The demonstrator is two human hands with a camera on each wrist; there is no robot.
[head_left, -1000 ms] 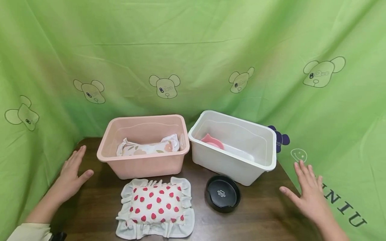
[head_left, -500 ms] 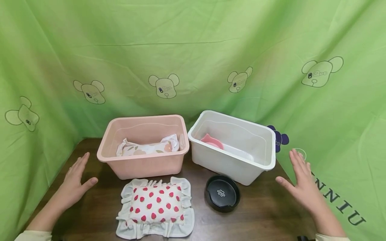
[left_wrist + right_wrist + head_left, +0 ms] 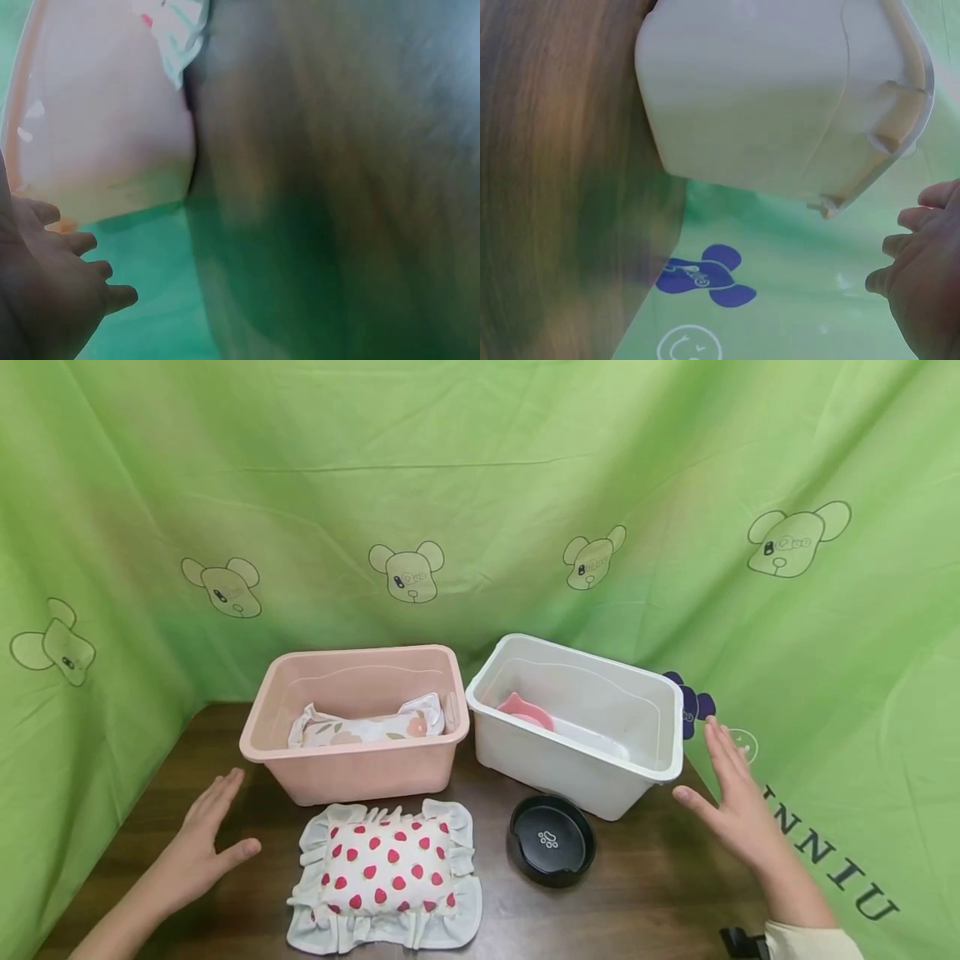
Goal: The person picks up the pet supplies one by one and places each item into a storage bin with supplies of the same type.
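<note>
My left hand, fingers straight and thumb apart, is held left of the strawberry-print pillow with its ruffled edge, in front of the pink bin. Over on the right, my right hand is likewise spread and holds nothing, just right of the white bin. A round black pet bowl with a paw print sits between the pillow and that hand. Inside the pink bin lies a floral pillow; the white bin contains a pink bowl, partly hidden by the bin's front wall.
Both bins stand side by side at the back of the dark wooden table. A green curtain printed with bear heads hangs behind and along both sides. A black strap piece shows by the right sleeve.
Both hands have moved inward: the left goes right and toward the front, the right goes left and slightly farther back. The bins, pillows and bowls stay where they were.
</note>
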